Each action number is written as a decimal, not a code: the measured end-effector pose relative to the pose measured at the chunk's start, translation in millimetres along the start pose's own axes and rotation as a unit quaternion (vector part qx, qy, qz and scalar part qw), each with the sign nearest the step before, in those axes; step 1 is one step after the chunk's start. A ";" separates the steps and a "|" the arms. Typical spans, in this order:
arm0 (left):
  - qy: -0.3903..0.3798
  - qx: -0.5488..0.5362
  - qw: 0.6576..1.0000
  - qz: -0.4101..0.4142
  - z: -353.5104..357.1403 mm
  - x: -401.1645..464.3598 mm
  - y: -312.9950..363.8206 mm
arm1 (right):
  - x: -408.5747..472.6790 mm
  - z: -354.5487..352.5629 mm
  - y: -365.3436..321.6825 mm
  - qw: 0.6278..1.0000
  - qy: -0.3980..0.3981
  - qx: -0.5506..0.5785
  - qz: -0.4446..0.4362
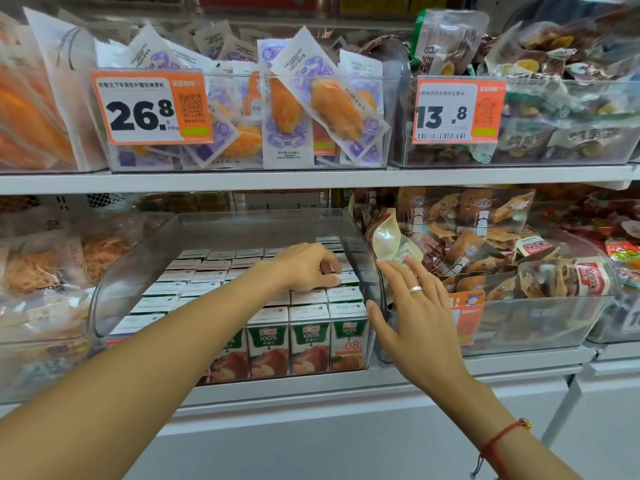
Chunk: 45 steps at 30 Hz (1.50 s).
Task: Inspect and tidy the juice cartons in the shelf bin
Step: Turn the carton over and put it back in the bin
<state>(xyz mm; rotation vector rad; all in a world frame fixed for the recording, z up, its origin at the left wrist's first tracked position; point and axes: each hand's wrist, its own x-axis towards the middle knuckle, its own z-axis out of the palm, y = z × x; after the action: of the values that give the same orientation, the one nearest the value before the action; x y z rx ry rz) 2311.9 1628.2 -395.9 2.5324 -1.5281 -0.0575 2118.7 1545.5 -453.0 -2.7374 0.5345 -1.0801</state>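
A clear shelf bin (114,282) on the lower shelf (311,389) holds juice cartons (310,336) packed upright in tight rows, labels forward for shoppers. The left hand (304,265) reaches in, fingers curled, pinching a back-row carton top, probably to straighten it. The right hand (412,306) hovers flat and empty beside the bin's right wall.

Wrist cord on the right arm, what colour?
Red, with a small gold bead; the wrist cord shows in the head view.
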 end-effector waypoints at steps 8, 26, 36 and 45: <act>-0.065 0.170 0.982 0.038 -17.4 16.0 13.3 | 2.2 3.7 -1.3 1.000 0.014 0.004 0.006; 0.312 -0.307 0.898 -0.050 2.9 -83.4 13.5 | 2.3 -1.9 -5.3 1.000 0.016 0.004 0.008; 0.234 -0.602 0.740 -0.188 13.1 -189.4 9.1 | -14.3 -30.1 -99.9 0.887 -0.169 0.418 0.100; 0.238 -0.629 0.718 -0.183 33.9 -217.7 0.8 | -25.2 -0.1 -119.2 0.820 -0.288 0.488 0.078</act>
<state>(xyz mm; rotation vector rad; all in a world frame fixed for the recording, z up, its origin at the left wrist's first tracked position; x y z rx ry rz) 2204.5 1814.9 -442.4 1.4434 -0.3957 -0.3349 2133.9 1665.3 -437.1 -1.8681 0.0469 -0.2642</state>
